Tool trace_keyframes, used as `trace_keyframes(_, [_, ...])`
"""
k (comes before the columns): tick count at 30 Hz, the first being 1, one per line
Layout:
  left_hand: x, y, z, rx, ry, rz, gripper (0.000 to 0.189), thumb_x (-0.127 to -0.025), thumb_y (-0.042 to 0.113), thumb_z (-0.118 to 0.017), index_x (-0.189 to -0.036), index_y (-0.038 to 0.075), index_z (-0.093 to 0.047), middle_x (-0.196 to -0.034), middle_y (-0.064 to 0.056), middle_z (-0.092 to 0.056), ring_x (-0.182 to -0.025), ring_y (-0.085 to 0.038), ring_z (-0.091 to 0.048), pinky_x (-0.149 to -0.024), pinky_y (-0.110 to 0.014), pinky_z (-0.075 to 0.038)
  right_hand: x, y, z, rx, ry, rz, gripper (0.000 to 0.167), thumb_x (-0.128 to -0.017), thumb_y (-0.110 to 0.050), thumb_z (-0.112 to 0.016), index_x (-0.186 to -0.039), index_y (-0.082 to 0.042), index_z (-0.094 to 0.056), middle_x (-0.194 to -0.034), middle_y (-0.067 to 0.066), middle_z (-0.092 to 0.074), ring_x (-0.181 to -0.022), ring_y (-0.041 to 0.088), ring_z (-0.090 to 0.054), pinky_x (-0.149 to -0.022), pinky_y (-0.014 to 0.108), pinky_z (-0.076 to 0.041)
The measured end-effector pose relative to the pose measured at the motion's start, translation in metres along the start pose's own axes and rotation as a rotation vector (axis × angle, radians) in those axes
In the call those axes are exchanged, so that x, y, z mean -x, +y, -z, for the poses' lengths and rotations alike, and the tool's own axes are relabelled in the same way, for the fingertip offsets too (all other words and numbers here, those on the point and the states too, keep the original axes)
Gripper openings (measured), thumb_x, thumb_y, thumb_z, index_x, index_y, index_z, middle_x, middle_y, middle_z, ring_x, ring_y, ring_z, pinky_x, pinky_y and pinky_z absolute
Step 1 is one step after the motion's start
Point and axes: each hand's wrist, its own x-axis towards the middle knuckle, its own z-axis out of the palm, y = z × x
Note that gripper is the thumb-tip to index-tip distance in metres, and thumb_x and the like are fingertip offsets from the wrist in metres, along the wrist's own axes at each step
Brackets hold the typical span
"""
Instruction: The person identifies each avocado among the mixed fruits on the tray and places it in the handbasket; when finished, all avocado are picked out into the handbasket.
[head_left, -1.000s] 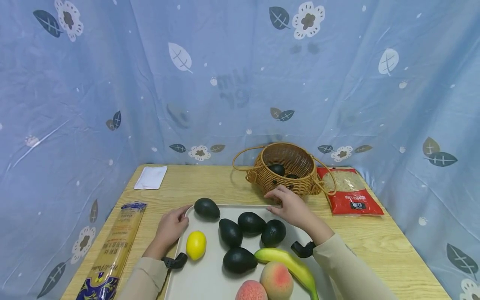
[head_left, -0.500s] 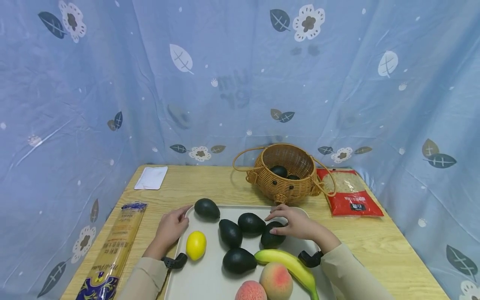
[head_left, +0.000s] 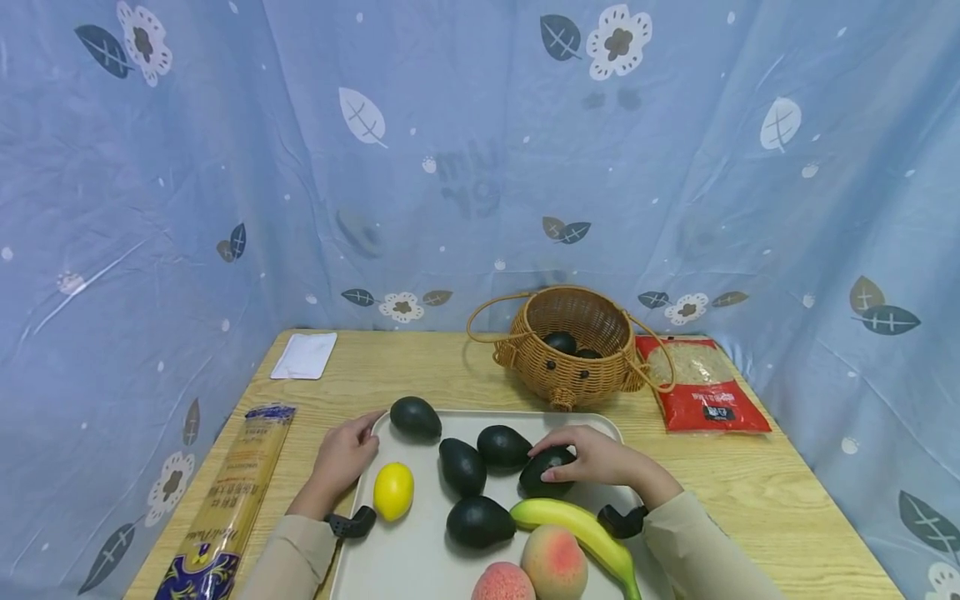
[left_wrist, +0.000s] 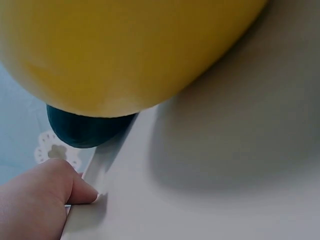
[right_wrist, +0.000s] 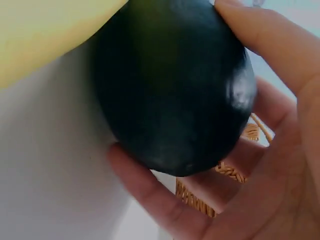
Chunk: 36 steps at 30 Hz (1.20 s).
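Observation:
In the head view my right hand (head_left: 592, 457) curls over a dark green avocado (head_left: 546, 472) on the right side of the white tray (head_left: 390, 567). The right wrist view has thumb and fingers wrapped round that avocado (right_wrist: 175, 90), which fills most of the picture. My left hand (head_left: 345, 457) grips the tray's left rim, its thumb (left_wrist: 82, 192) lying over the edge in the left wrist view. Several more avocados lie on the tray, one at the back left corner (head_left: 415, 418). A lemon (head_left: 393, 492) sits beside my left hand, and a banana (head_left: 581, 533) in front of the right.
Two peaches (head_left: 555, 562) rest at the tray's front. Behind the tray stands a wicker basket (head_left: 536, 375) with avocados inside. A red bag (head_left: 708, 404) lies right of it. On the left are a spaghetti packet (head_left: 232, 500) and a white square item (head_left: 303, 356).
My right hand has come down from beside the basket to the avocado and now grips it; the avocado has tilted slightly. The left hand has stayed at the tray's rim.

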Motion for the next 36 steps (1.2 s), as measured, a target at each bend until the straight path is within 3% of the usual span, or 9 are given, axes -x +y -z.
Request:
trace_keyframes(4, [0.000,0.000,0.000,0.009,-0.006,0.000,0.046,-0.094,0.008,-0.063,-0.140,0.010,-0.067,-0.076,0.000,-0.050,-0.071,-0.019,-0.045,-0.062,-0.032,-0.036,-0.001,-0.002,0.003,0.072,0.095,0.051,0.033,-0.091,-0.028,-0.083,-0.122,-0.019,-0.077,-0.115,-0.004,-0.069,-0.103,0.013,-0.062,-0.086,0.034,-0.052])
trace_keyframes(12, [0.001,-0.002,0.002,-0.019,0.005,0.003,0.045,-0.094,0.009,-0.062,-0.139,0.011,-0.069,-0.077,0.000,-0.050,-0.071,-0.018,-0.045,-0.064,-0.033,-0.036,-0.007,-0.016,0.025,0.054,0.222,0.157,0.036,-0.089,-0.018,-0.085,-0.123,-0.017,-0.076,-0.120,-0.003,-0.067,-0.104,0.015,-0.062,-0.079,0.032,-0.055])
trace_keyframes(15, [0.002,0.000,0.002,-0.012,0.005,0.008,0.045,-0.094,0.010,-0.062,-0.139,0.011,-0.069,-0.077,0.000,-0.050,-0.071,-0.019,-0.046,-0.064,-0.032,-0.036,-0.011,-0.027,0.037,0.069,0.274,0.188,0.038,-0.087,-0.016,-0.086,-0.124,-0.020,-0.075,-0.123,-0.003,-0.067,-0.108,0.016,-0.063,-0.082,0.032,-0.055])
trace_keyframes(19, [0.002,0.003,0.002,-0.002,-0.001,0.015,0.045,-0.094,0.010,-0.062,-0.139,0.011,-0.068,-0.077,0.000,-0.051,-0.072,-0.019,-0.047,-0.064,-0.032,-0.037,-0.019,-0.042,0.057,0.096,0.381,0.184,0.042,-0.085,-0.014,-0.088,-0.125,-0.019,-0.075,-0.127,-0.001,-0.065,-0.116,0.022,-0.062,-0.091,0.041,-0.054])
trace_keyframes(23, [0.001,0.004,0.000,0.000,-0.011,0.029,0.045,-0.095,0.010,-0.062,-0.140,0.011,-0.068,-0.078,0.000,-0.051,-0.073,-0.019,-0.047,-0.065,-0.032,-0.037,-0.032,-0.047,0.080,0.112,0.520,0.109,0.045,-0.085,-0.013,-0.088,-0.127,-0.015,-0.074,-0.131,0.005,-0.062,-0.120,0.030,-0.060,-0.093,0.052,-0.054])
trace_keyframes(28, [0.001,0.003,-0.002,0.004,-0.020,0.029,0.045,-0.095,0.009,-0.062,-0.140,0.012,-0.068,-0.079,0.000,-0.051,-0.073,-0.019,-0.047,-0.065,-0.033,-0.037,-0.047,-0.039,0.105,0.116,0.632,-0.080,0.046,-0.090,-0.018,-0.084,-0.133,-0.012,-0.070,-0.138,0.013,-0.055,-0.119,0.038,-0.059,-0.091,0.057,-0.054])
trace_keyframes(32, [0.001,0.001,-0.002,0.003,-0.012,0.026,0.045,-0.095,0.009,-0.063,-0.139,0.012,-0.069,-0.078,0.000,-0.051,-0.073,-0.018,-0.047,-0.065,-0.032,-0.037,-0.059,-0.028,0.116,0.101,0.633,-0.221,0.046,-0.095,-0.023,-0.079,-0.139,-0.012,-0.066,-0.140,0.020,-0.050,-0.113,0.041,-0.060,-0.084,0.055,-0.057])
trace_keyframes(36, [0.000,-0.001,-0.002,0.003,0.000,0.017,0.045,-0.094,0.009,-0.064,-0.139,0.011,-0.069,-0.078,0.000,-0.051,-0.071,-0.018,-0.046,-0.064,-0.031,-0.037,-0.069,-0.018,0.120,0.106,0.594,-0.298,0.047,-0.098,-0.026,-0.076,-0.141,-0.013,-0.064,-0.141,0.021,-0.047,-0.111,0.042,-0.059,-0.083,0.053,-0.057])
